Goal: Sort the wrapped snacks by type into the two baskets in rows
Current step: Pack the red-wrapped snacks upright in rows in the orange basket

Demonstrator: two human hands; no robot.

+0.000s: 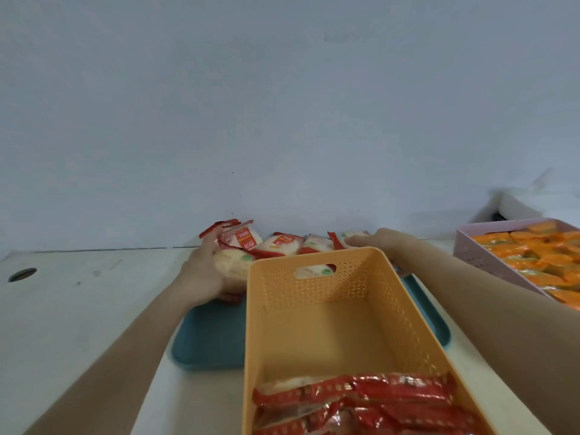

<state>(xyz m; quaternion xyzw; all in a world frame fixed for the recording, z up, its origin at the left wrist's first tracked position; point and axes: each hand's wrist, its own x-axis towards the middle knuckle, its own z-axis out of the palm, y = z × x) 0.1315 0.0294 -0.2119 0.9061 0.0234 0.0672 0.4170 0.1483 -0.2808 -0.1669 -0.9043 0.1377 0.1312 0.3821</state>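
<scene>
Your left hand [204,273] grips stacked snacks [240,246]; your right hand [378,241] touches another snack [353,235] behind the orange basket [314,324], grip unclear.

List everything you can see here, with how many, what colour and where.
yellow basket: one, yellow-orange, centre, on the tray.
red snacks: several, red wrappers, near end of the yellow basket.
pink basket: one, pink, right edge.
orange snacks: many, orange, filling the pink basket.
tray: one, teal, under the yellow basket.
loose snacks: at least five, white with red, far table edge by the wall.
table: one, white.
hole: one, dark, in the table at left.
left hand: grips a few loose snacks.
right hand: on the rightmost loose snack; grip unclear.
</scene>
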